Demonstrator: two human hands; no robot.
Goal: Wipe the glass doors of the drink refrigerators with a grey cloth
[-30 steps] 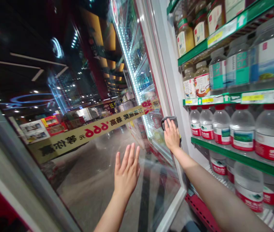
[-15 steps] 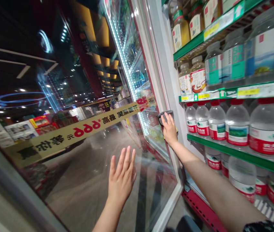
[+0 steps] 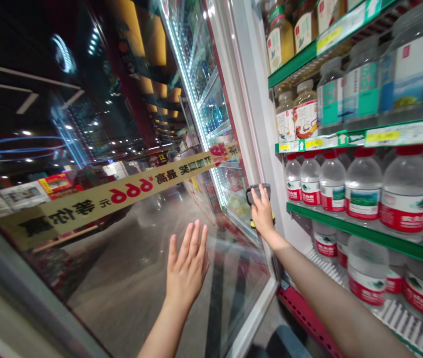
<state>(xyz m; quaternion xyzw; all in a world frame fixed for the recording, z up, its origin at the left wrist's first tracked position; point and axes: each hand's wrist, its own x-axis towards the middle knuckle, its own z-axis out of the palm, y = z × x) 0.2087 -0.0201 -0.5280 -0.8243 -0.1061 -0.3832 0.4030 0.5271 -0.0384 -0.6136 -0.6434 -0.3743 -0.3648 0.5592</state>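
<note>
An open glass fridge door stands in front of me, full of reflections, with a yellow banner strip across it. My left hand lies flat on the glass, fingers stretched out and together. My right hand reaches to the door's white frame near its hinge side and presses a dark grey cloth against it, fingers over the cloth.
To the right, green-edged fridge shelves hold rows of red-capped water bottles. Soda and tea bottles fill the shelf above. More water bottles stand on the lowest rack. A red strip runs along the fridge's base.
My right hand with the cloth has slid a little down the frame. The left hand stays flat on the glass, shifted slightly left and lower in view.
</note>
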